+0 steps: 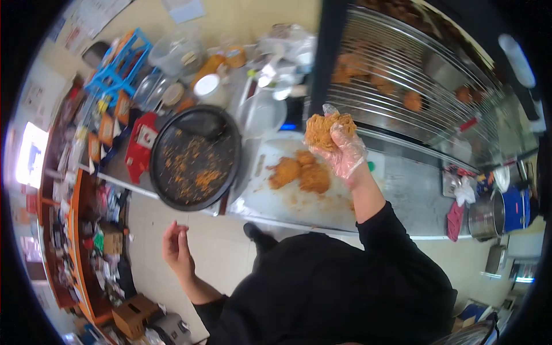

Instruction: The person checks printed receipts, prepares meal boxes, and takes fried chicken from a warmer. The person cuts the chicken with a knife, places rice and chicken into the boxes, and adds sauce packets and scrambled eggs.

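Note:
My right hand (348,152), in a clear plastic glove, grips a piece of fried chicken (323,131) and holds it up in front of the wire-racked display cabinet (391,63). Below it, several pieces of fried chicken (300,173) lie on a white cutting board (267,198) strewn with crumbs. My left hand (177,250) is bare and hangs over the floor near the counter's front edge. Its fingers are loosely curled, with nothing visible in them.
A large round black pan (195,158) with crumbs stands left of the board, beside a red object (141,146). Behind are a clear bowl (264,114), a white-lidded tub (210,89) and a blue rack (121,63). A steel pot (486,215) is far right.

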Tool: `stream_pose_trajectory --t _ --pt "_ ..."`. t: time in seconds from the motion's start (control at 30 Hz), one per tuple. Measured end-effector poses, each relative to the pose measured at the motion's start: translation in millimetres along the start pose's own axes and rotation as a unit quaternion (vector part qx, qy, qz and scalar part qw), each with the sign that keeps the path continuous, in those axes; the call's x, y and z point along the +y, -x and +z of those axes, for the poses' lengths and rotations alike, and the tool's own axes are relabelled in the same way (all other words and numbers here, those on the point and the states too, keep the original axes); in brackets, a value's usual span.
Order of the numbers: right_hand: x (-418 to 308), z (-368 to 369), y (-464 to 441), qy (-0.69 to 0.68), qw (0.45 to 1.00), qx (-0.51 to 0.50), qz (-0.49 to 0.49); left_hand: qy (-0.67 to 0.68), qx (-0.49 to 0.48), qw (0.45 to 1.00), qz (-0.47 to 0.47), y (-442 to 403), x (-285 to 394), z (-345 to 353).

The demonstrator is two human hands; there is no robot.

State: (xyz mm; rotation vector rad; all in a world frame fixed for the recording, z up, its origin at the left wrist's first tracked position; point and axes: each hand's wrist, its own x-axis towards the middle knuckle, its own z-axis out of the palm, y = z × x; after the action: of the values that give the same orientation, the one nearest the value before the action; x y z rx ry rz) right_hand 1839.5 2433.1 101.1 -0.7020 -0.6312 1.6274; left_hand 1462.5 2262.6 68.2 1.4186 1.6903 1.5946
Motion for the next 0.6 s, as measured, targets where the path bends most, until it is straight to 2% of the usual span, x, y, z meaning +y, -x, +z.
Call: stream_pose_trajectory --t 0.1,0.13,0.2,0.27,0.3,0.33,0.4,0.47,0.53,0.6 --pt "61.7 58.4 -10.5 0.145 0.985 0.020 0.090 0.003 -0.010 1.000 0.016 -25.2 -14.9 -36.4" --pt "87.8 76.8 -18.0 0.176 0.981 -0.028 0.081 -0.002 -0.014 1.000 0.012 -34.2 -17.2 -52.4" --pt "137.0 112.4 -35.7 0.240 0.963 -0.115 0.045 -0.017 -0.003 1.000 0.014 -50.0 -37.6 -91.4" --pt "188.1 136.3 -61.3 0.365 0.901 -0.217 -0.089 -0.020 0.016 1.000 0.016 -68.3 -56.4 -125.4" --pt "209.5 153.6 -79.0 0.492 0.805 -0.237 -0.235 -0.019 0.032 0.999 0.015 -75.2 -63.2 -143.1" --pt "232.8 165.3 -94.8 0.594 0.671 -0.246 -0.370 -0.019 0.048 0.999 0.013 -80.8 -71.2 -160.2" --pt "265.5 185.1 -105.9 0.745 0.489 -0.280 -0.357 -0.017 0.072 0.997 -0.002 -90.2 -89.9 -190.5" --pt "281.6 206.2 -119.1 0.814 0.376 -0.327 -0.299 -0.029 0.083 0.996 -0.012 -99.2 -102.2 -217.9" --pt "258.3 245.2 -141.9 0.823 0.349 -0.400 -0.201 -0.025 0.077 0.997 -0.016 -107.6 -111.4 -238.6" --pt "277.3 236.3 -185.3 0.778 0.549 -0.226 -0.206 -0.025 0.067 0.997 -0.024 -112.8 -117.6 -254.5"
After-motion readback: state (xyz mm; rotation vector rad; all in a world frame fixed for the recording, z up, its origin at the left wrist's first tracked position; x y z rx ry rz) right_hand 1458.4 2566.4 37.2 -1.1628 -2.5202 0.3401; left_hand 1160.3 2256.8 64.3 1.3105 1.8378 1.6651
